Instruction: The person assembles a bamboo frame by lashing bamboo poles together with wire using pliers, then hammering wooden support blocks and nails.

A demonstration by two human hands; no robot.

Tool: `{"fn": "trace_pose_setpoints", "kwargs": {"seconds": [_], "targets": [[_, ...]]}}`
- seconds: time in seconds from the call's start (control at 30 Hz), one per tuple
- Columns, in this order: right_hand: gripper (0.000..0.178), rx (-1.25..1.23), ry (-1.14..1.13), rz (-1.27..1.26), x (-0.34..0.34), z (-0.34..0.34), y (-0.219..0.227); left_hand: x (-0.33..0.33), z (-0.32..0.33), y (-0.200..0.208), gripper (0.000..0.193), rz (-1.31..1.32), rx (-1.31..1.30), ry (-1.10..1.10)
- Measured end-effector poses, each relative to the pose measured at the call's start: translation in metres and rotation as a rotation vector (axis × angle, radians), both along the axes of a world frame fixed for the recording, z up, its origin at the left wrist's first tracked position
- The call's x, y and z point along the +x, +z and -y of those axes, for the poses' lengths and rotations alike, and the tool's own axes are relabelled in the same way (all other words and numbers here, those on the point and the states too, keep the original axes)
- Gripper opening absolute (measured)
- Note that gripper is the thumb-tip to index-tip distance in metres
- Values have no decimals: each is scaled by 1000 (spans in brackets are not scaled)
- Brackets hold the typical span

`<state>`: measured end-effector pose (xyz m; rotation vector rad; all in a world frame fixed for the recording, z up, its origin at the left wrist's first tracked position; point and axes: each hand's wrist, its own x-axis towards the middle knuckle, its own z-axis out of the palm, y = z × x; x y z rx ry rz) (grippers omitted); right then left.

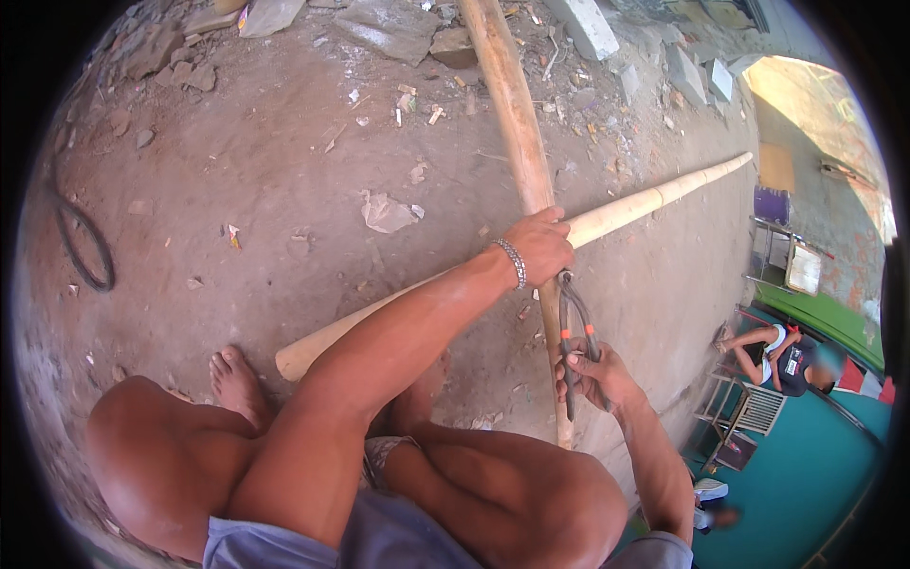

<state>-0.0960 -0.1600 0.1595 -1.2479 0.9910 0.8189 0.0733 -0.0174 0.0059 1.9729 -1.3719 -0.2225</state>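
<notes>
Two wooden poles cross on the ground before me. One long pole [517,114] runs from the far edge toward my right knee; a paler pole [664,194] lies slantwise from near left to far right. At the crossing, my left hand [540,245], with a beaded bracelet on its wrist, is closed over the poles. My right hand [599,377] grips the handles of metal pincers [566,318], dark with orange bands. Their jaws point up at the crossing, just below my left hand. Whatever the jaws bite on is too small to make out.
Stone slabs [384,28] and a pale block [585,28] lie at the far side amid rubble. A black hose or cable loop [85,242] rests at left. To the right, a person [791,360] sits near a metal chair [758,410]; another person is partly visible below.
</notes>
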Motion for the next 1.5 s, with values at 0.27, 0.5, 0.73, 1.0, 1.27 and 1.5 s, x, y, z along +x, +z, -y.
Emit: {"fn": "trace_pose_setpoints", "kwargs": {"seconds": [0.27,0.5,0.73,1.0,1.27,1.5], "targets": [[71,-569,684,-80,26,-4,19,-4,2,-5,14,-4,-2,41],[63,-1519,1478,192,5,-20,10,-4,3,-1,13,25,37,72],[52,-1866,1813,258,17,-15,16,-3,2,3,13,1,58,39],[28,-1347,1799,123,46,1,33,-2,4,3,11,-7,84,41],[21,-845,1367,-56,58,6,39,-2,5,1,15,-8,53,69],[22,-403,581,-207,59,-1,39,-3,4,-2,15,0,36,92]]}}
